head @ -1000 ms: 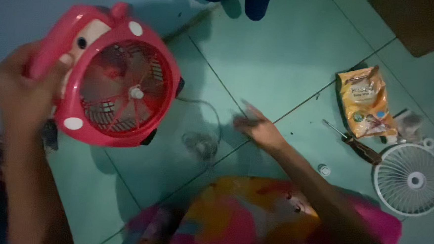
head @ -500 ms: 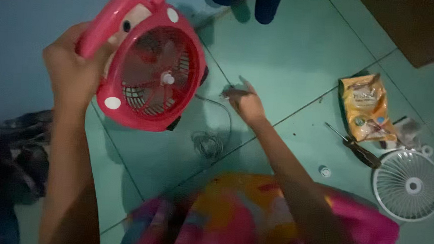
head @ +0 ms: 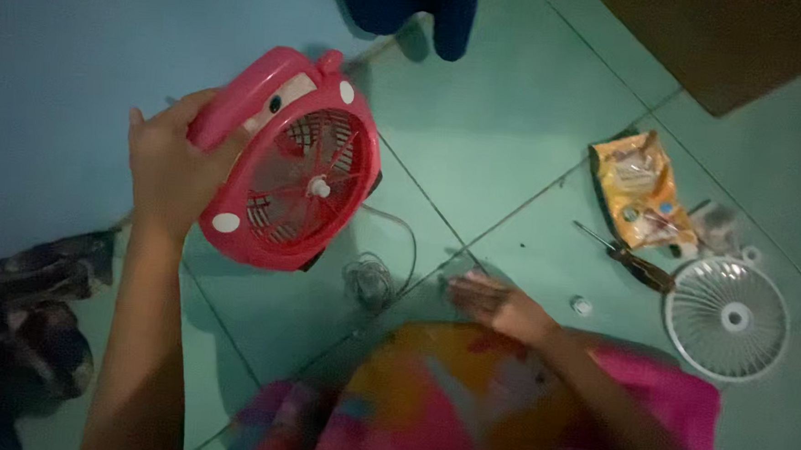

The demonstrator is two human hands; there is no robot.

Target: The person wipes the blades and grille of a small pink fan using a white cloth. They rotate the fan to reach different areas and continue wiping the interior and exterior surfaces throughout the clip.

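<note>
My left hand point(head: 173, 163) grips the top edge of a small pink fan body point(head: 289, 164) and holds it up off the green tiled floor point(head: 480, 110). The fan's front is uncovered, so its red spokes and white hub show. A thin cord trails from it to a coiled bundle point(head: 368, 278) on the floor. My right hand point(head: 497, 305) hovers low over the floor near my knee, blurred, fingers loosely apart, with nothing seen in it.
A white round fan grille point(head: 726, 318) lies at the right. Beside it are a screwdriver point(head: 631, 262), an orange snack packet point(head: 640, 187), a small white cap point(head: 583, 306) and crumpled wrappers. Dark cloth lies at the left, a brown mat at top right.
My left hand has lowered the fan and tilted it. My right hand has pulled back from near the cord toward my knee.
</note>
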